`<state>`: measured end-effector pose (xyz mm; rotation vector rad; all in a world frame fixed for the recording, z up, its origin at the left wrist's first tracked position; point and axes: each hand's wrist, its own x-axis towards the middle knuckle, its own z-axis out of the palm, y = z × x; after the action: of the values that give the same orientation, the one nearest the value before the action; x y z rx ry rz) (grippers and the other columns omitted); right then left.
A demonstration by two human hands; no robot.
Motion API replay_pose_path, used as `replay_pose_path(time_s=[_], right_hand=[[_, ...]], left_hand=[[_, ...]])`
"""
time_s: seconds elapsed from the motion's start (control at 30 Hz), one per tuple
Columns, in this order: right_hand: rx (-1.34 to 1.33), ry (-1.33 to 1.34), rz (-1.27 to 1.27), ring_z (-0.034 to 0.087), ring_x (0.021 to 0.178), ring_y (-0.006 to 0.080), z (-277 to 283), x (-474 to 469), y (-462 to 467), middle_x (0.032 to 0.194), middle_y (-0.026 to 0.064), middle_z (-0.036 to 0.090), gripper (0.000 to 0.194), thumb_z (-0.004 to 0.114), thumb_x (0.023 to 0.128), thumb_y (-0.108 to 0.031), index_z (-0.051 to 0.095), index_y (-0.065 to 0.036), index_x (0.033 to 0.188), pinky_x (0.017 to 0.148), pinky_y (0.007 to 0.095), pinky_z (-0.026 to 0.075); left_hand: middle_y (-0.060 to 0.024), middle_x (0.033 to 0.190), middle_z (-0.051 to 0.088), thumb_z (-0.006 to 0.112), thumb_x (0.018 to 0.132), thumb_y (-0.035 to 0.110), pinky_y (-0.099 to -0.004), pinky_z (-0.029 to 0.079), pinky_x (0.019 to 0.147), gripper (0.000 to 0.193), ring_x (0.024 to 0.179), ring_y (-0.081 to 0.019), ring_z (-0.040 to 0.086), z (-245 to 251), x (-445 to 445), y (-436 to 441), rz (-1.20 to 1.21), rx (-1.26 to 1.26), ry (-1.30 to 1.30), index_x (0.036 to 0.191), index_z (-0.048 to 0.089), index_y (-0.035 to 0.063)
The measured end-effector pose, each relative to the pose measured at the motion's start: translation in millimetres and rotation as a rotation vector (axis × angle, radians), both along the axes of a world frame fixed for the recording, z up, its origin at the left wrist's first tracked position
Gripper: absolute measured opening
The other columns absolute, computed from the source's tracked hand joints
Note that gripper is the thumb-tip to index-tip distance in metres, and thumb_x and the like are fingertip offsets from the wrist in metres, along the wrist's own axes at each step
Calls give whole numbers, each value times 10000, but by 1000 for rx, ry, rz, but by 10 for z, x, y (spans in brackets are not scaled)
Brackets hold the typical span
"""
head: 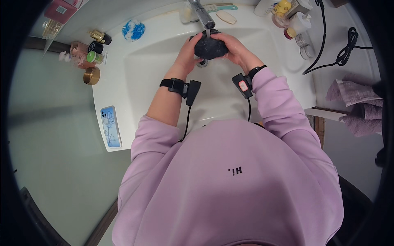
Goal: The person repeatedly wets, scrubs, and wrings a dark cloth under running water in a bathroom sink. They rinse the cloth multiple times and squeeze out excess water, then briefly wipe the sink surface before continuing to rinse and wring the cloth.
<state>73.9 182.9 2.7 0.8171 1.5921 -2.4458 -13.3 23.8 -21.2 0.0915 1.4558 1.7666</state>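
Note:
Both hands hold a dark, wet, rounded object [211,48] under the chrome faucet [203,16]; its exact kind is not clear. My left hand [188,53] grips its left side, the thumb on top. On the other side, my right hand [233,46] has its thumb along the upper edge and the fingers partly hidden beneath. A stream of water [208,33] runs from the spout onto the object. Below it, the metal drain [202,63] shows in the white sink basin [160,80]. Each wrist wears a black strap with a cabled device.
A blue-and-white scrubber [133,30], a soap bar [226,17] and a teal-handled brush [223,8] lie on the sink's back ledge. Bottles and jars crowd both sides. A phone in a blue case [111,126] rests on the left rim. Black cable [347,49] and towels [358,95] are at right.

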Motion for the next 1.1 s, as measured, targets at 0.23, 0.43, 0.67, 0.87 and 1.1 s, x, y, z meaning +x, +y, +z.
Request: replay_pose_path(time_s=[0.23, 0.43, 0.67, 0.87, 1.1], right_hand=[[1381, 661, 118, 490, 1223, 363, -161, 37, -494, 1325, 137, 517, 598, 759, 695, -281, 587, -186, 1259, 1006, 451, 423], [1357, 542, -6, 528, 1124, 378, -113, -16, -510, 1246, 170, 547, 454, 605, 844, -392, 599, -180, 1245, 971, 429, 443], [853, 171, -126, 602, 965, 438, -253, -131, -332, 993, 265, 648, 464, 503, 877, -419, 598, 1, 1049, 852, 424, 472], [806, 56, -161, 571, 998, 460, -453, -160, -245, 1013, 289, 625, 421, 458, 893, -374, 599, 11, 989, 865, 429, 465], [203, -90, -46, 637, 965, 240, -164, -46, -135, 1058, 64, 657, 373, 478, 925, -384, 602, -98, 1129, 830, 411, 500]], left_hand=[[-136, 1310, 532, 358, 952, 641, -504, 411, 1050, 678, 1221, -308, 523, -38, -15, -50, 89, 381, -542, 1350, 462, 103], [-59, 1179, 610, 452, 975, 481, -428, 540, 878, 466, 1066, -239, 605, -41, 89, 126, 155, 168, -354, 1237, 526, 103], [-101, 975, 643, 499, 964, 367, -363, 550, 482, 346, 738, -216, 663, 97, 142, 220, 139, -204, 109, 1109, 596, 68], [-130, 799, 645, 537, 950, 323, -338, 469, 417, 337, 674, -207, 646, -127, 128, 263, 162, -380, 754, 966, 632, -1], [-106, 824, 648, 550, 959, 306, -314, 499, 703, 290, 788, -192, 634, -183, 71, 176, 75, -340, 924, 1011, 636, 34]])
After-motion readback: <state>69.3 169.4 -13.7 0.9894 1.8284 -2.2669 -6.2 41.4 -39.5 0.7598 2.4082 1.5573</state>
